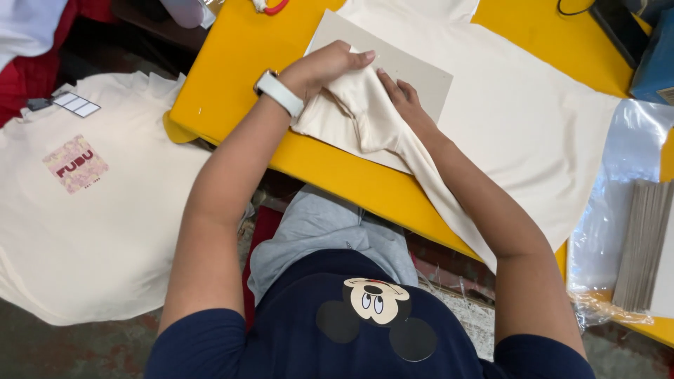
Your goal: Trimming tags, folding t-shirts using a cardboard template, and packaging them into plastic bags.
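Fingers of the left hand and right hand pinch a cream shirt sleeve bunched between them.

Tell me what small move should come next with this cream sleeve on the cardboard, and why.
Probably draw the sleeve flat across the cardboard sheet. It sits bunched between the left hand and right hand, while the rest of the cream shirt already lies smooth on the yellow table.
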